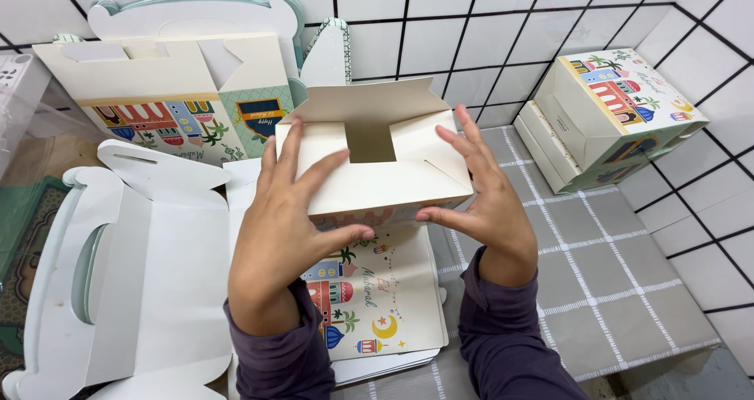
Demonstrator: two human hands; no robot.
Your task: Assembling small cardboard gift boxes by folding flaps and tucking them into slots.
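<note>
Cream cardboard box [377, 160] held above printed flat sheets [369, 298], between both hands. Left hand [287, 227] grasping left side, right hand [483, 192] grasping right side. Advice: press flaps evenly, keep corners square, thumbs supporting underneath.

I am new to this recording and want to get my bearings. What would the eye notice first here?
First, the two hands in the middle: the left hand and right hand press on a cream cardboard box with its flaps tucked at the top. Under it lies a stack of flat printed box sheets with colourful buildings and a moon. A finished box sits at the upper right on the grey checked cloth.
</note>
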